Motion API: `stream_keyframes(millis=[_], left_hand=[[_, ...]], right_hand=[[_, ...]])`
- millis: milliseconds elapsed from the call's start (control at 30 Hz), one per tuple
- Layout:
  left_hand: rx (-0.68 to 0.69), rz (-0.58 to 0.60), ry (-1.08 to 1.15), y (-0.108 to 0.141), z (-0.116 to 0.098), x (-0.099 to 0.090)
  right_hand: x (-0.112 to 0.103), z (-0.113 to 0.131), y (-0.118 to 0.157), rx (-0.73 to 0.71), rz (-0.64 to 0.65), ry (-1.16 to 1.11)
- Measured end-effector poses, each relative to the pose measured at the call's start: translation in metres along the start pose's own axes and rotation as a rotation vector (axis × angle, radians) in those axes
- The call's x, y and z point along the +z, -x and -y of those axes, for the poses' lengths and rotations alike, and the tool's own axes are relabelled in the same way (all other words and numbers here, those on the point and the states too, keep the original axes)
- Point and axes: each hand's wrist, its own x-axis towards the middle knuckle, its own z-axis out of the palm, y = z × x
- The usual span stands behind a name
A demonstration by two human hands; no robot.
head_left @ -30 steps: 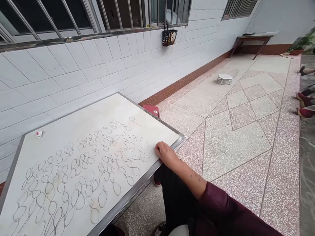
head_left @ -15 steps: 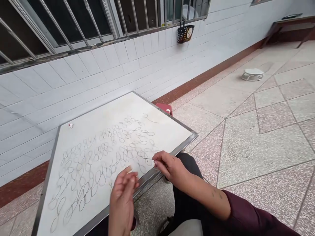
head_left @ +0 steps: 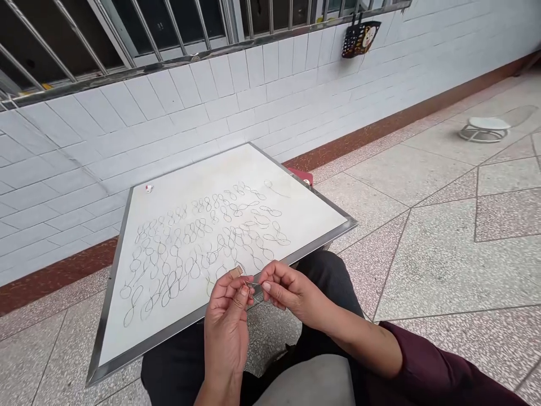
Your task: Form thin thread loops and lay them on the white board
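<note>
My left hand (head_left: 227, 324) is closed in a pinch near the front edge of the white table (head_left: 211, 172), with a tan wrap (head_left: 235, 273) on one finger. My right hand (head_left: 293, 294) pinches just to its right. Between the fingertips runs a thin strand (head_left: 253, 283), like thread or fine wire, held by both hands; its ends are hidden. Many thin looped strands (head_left: 171, 290), several twisted into figure eights, lie in rough rows on the tabletop beyond my hands. One strand with a single loop (head_left: 268, 184) lies apart at the far right.
A small white and red item (head_left: 149, 189) sits at the table's far left corner. Behind stands a white tiled wall (head_left: 190, 124) with barred windows and a hanging black basket (head_left: 360, 39). A red stool (head_left: 302, 176) and a low white stool (head_left: 484, 129) are on the floor.
My hands have come together, and a thin strand now shows between their fingertips. The view has turned left, so the table and wall appear farther right.
</note>
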Motion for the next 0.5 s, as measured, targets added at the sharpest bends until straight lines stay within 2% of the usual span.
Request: stream_keyframes(millis=[167, 267, 367, 500], left_hand=[[0.001, 0.029, 0.049, 0.01, -0.005, -0.007], [0.0, 0.067, 0.034, 0.017, -0.006, -0.011], [0.026, 0.032, -0.001, 0.023, -0.006, -0.014], [0.049, -0.01, -0.006, 0.027, -0.007, -0.014]], right_hand=[[0.009, -0.001, 0.008, -0.146, -0.06, 0.23], [0.012, 0.001, 0.012, -0.322, -0.15, 0.482], [0.016, 0.004, 0.015, -0.498, -0.184, 0.705], [0.02, 0.01, 0.019, -0.539, -0.145, 0.74]])
